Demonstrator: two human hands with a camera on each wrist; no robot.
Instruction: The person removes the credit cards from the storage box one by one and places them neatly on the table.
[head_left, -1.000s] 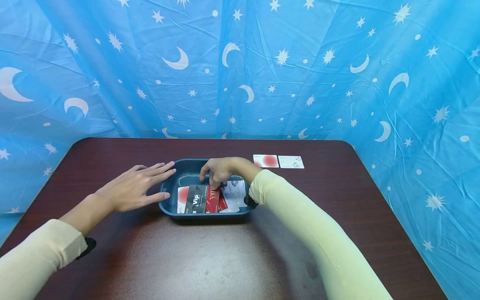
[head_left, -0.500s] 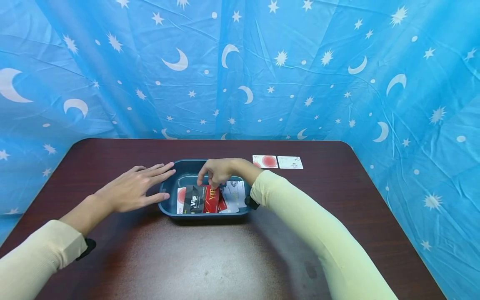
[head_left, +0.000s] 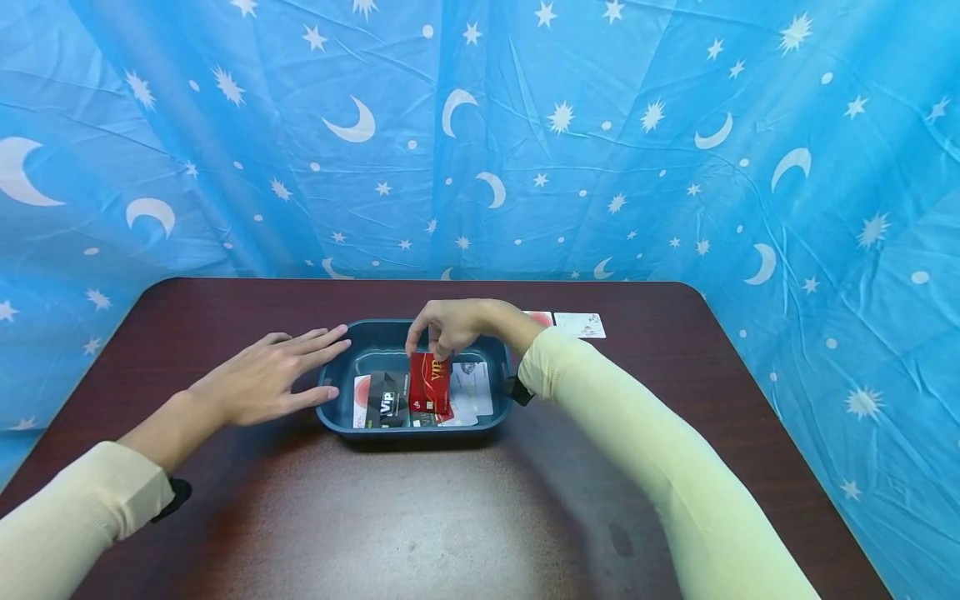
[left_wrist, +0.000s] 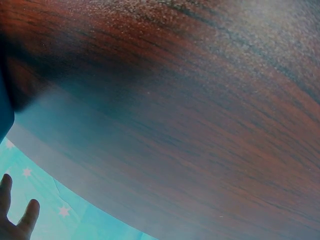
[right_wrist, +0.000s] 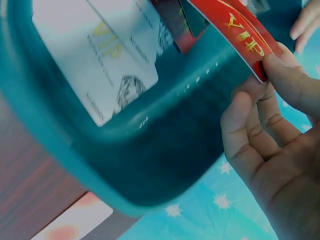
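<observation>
My right hand pinches a red VIP card by its far edge, between thumb and fingers, and holds it tilted above the dark blue tray. In the right wrist view the same red card bends a little in the grip. Below it in the tray lie a black Vip card, a white card with a red circle at the left, and white-silver VIP cards at the right. With fingers spread, my left hand rests at the tray's left rim.
On the brown table, behind and right of the tray, lie a white card with line drawings and a red-circle card, partly hidden by the right wrist. A blue star-and-moon curtain hangs behind.
My right hand has pinched the red VIP card and lifted it off the other cards, moving slightly up and right. Cards beneath it now show. The left hand has stayed in place.
</observation>
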